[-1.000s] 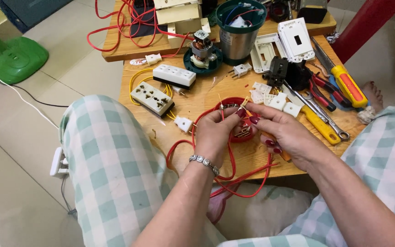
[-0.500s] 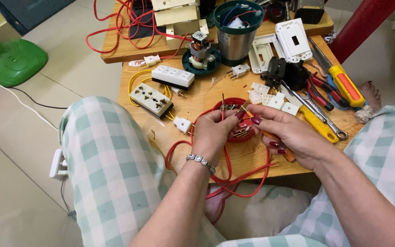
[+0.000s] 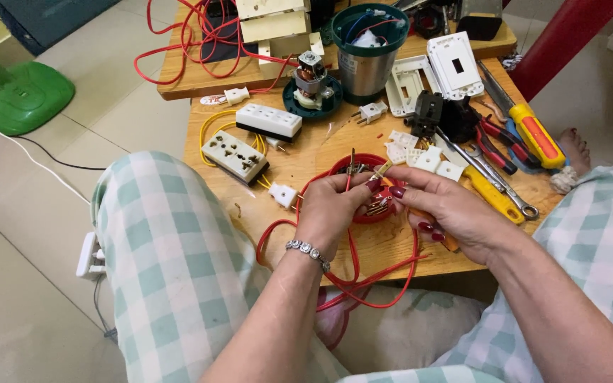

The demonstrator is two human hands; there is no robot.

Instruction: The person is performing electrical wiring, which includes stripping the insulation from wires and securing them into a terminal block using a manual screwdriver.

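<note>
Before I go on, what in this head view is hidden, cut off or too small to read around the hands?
- Head view: the red round part is mostly covered by the left hand and right hand.
- What the fingertips pinch is too small to identify.
- The red wire drops below the table edge; its end is hidden.
- The green-rimmed metal cup has contents too tangled to sort.
- The top edge cuts off the rear items.

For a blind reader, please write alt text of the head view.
Left hand and right hand pinch a red wire's bare end over a red round tray on a cluttered wooden table, near white sockets.
</note>
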